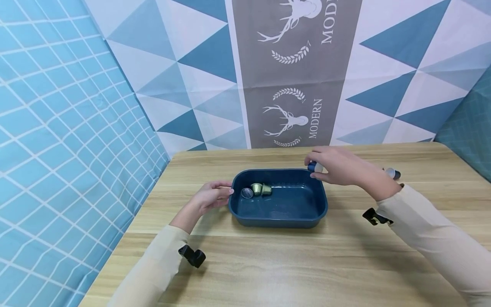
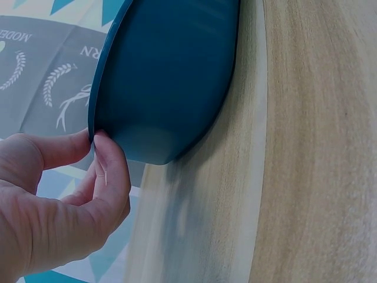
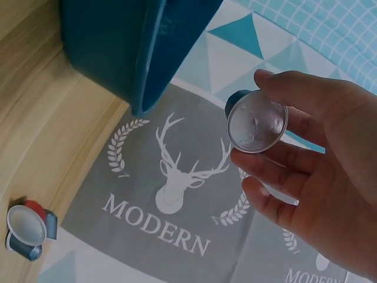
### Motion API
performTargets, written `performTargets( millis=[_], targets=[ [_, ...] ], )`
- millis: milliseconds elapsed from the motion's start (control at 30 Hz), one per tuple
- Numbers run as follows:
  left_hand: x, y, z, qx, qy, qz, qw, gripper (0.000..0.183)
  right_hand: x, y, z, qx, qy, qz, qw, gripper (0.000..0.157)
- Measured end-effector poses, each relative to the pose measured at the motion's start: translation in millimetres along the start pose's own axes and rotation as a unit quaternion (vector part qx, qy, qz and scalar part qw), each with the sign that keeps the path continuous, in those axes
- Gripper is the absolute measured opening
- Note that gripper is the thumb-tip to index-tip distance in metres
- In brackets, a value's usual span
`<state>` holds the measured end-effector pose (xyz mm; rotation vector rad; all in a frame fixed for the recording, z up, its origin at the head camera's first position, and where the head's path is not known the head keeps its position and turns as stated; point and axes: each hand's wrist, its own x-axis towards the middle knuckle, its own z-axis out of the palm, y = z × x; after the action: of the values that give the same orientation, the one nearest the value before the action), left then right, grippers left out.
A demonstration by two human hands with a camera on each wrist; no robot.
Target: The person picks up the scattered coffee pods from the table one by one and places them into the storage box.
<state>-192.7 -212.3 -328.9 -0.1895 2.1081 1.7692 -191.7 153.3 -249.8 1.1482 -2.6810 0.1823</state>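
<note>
A dark blue plastic tray (image 1: 321, 200) sits mid-table and holds two gold coffee capsules (image 1: 261, 189) and a silver-blue one (image 1: 247, 193) at its left end. My left hand (image 1: 212, 196) pinches the tray's left rim (image 2: 93, 131) between thumb and forefinger. My right hand (image 1: 337, 165) hovers over the tray's far right corner and holds a blue capsule (image 1: 313, 166) by its sides; its foil lid (image 3: 257, 122) faces the right wrist camera.
More capsules (image 1: 393, 173) lie on the wooden table (image 1: 268, 264) behind my right wrist, seen as a blue and red pair (image 3: 26, 229) in the right wrist view. A patterned cloth backdrop (image 1: 291, 72) rises behind the table. The table's left edge drops off beside my left arm.
</note>
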Motion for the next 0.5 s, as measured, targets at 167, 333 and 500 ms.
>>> performTargets(
  millis=[167,333,500],
  targets=[
    [0.1,0.4,0.0,0.003,0.002,-0.005,1.0000,0.045,8,-4,-0.3,0.013,-0.007,-0.009,1.000,0.022],
    [0.4,3.0,0.3,0.004,0.006,-0.006,1.0000,0.044,15,-6,-0.5,0.021,-0.005,-0.016,1.000,0.023],
    [1.0,0.9,0.6,0.009,0.002,-0.007,0.9999,0.045,20,-8,2.7,0.009,-0.027,-0.011,1.000,0.024]
  ],
)
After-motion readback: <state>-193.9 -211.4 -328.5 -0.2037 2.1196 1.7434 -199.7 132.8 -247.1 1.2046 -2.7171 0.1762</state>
